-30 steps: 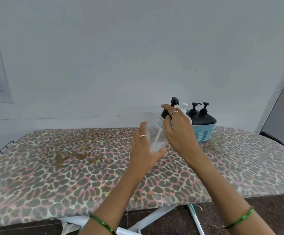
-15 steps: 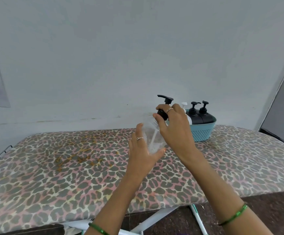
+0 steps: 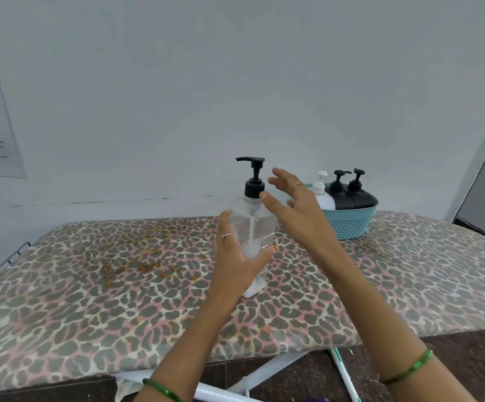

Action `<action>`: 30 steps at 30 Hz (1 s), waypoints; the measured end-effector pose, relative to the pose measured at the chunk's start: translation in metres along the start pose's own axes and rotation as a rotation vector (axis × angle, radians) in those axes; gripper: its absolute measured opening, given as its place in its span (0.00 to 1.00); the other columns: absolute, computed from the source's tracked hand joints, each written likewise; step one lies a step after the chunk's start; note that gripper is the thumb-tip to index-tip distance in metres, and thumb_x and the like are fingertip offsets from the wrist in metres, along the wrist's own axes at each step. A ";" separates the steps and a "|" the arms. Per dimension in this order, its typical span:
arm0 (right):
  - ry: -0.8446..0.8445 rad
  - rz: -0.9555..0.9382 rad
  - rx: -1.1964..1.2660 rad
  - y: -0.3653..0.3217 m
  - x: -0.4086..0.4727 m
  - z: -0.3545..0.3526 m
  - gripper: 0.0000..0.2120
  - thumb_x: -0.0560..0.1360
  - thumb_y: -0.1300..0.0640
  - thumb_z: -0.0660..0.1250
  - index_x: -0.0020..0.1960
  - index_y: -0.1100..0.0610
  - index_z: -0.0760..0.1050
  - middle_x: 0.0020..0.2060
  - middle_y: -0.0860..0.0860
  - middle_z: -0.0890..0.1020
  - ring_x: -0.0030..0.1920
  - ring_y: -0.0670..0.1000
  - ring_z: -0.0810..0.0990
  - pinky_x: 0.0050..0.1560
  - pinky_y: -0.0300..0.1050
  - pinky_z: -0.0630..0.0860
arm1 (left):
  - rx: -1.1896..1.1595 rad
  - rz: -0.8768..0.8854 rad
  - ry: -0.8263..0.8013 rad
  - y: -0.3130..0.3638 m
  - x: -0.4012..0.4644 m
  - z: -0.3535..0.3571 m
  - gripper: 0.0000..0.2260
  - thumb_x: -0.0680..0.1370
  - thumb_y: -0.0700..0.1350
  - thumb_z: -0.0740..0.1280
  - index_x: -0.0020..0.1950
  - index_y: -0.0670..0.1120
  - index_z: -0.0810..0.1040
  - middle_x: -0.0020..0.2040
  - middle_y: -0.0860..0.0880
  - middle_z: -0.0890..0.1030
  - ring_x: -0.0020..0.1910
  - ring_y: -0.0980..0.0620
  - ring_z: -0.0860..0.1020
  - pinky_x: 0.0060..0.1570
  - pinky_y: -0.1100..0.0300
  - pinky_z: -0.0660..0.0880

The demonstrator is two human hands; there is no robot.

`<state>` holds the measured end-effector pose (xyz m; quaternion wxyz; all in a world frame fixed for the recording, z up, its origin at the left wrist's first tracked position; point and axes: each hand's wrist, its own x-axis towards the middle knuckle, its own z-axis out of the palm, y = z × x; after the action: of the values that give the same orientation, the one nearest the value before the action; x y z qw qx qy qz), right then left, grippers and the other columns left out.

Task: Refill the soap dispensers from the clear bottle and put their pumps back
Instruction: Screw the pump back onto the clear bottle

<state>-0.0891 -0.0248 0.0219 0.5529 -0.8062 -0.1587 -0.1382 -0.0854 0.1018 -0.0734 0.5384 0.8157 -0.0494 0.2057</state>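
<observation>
Two hands work at a leopard-print ironing board (image 3: 119,285): the left hand (image 3: 236,256) grips the clear bottle (image 3: 252,224) upright to steady it, the right hand (image 3: 296,210) spread, empty, beside its black pump (image 3: 253,178).

Both arms reach forward from the near edge of the ironing board, each wrist ringed by a green bangle. The left hand (image 3: 236,258) curls round a clear bottle (image 3: 251,227), thumb on its right side, a ring on one finger. The right hand (image 3: 299,210) hovers open just beside the bottle's neck, fingers spread, touching nothing, also ringed.
</observation>
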 end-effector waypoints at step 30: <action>-0.029 -0.041 0.109 -0.004 0.025 0.011 0.12 0.70 0.59 0.75 0.51 0.50 0.78 0.47 0.44 0.84 0.49 0.37 0.80 0.51 0.28 0.68 | -0.016 0.019 -0.002 -0.002 -0.003 0.000 0.46 0.67 0.60 0.74 0.73 0.64 0.46 0.73 0.47 0.61 0.72 0.52 0.61 0.68 0.50 0.66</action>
<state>-0.0668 -0.0108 0.0312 0.5906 -0.7734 -0.1904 -0.1293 -0.0877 0.1019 -0.0759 0.5428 0.8111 -0.0592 0.2098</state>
